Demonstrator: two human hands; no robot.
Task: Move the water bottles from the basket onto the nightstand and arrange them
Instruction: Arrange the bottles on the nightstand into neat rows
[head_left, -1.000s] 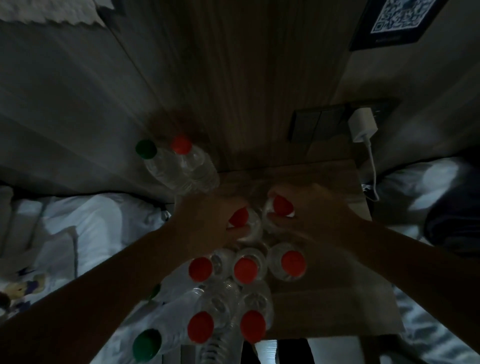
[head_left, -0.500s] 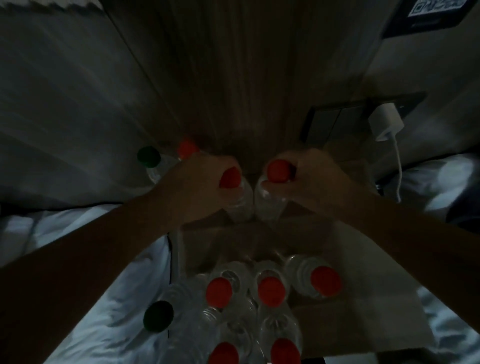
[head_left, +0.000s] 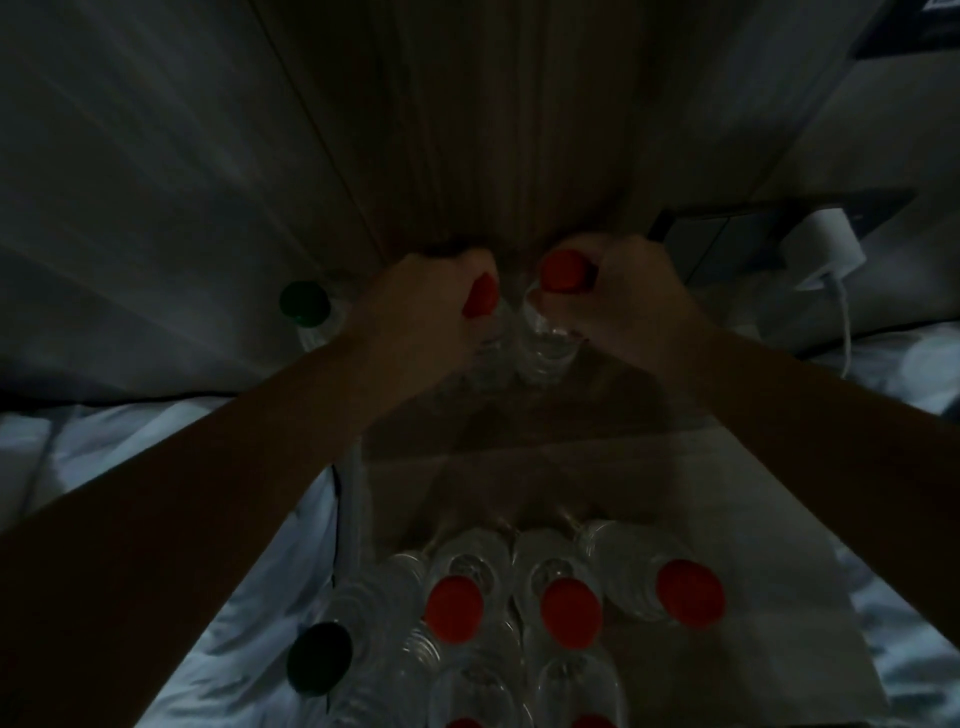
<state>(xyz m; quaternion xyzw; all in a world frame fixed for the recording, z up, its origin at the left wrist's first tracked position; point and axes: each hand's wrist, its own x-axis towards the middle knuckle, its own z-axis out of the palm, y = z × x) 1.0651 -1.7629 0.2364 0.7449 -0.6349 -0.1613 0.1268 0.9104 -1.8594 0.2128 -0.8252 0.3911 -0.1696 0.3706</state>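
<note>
In dim light, my left hand (head_left: 415, 312) grips the neck of a clear red-capped bottle (head_left: 485, 332). My right hand (head_left: 628, 301) grips a second red-capped bottle (head_left: 545, 343) right beside it. Both bottles stand upright at the back of the wooden nightstand (head_left: 545, 457), near the wood wall panel. A green-capped bottle (head_left: 306, 306) stands at the back left, partly hidden by my left arm. Several more red-capped bottles (head_left: 571, 608) and one green-capped bottle (head_left: 319, 660) stand clustered at the front of the nightstand. No basket is in view.
White bedding (head_left: 171, 457) lies to the left and right of the nightstand. On the wall at right a white charger (head_left: 826, 249) with its cable sits in a dark socket panel (head_left: 727, 234).
Both hands carried their red-capped bottles from the front cluster toward the back of the nightstand by the wall. The camera view shifted too, so the front cluster now sits lower in the picture.
</note>
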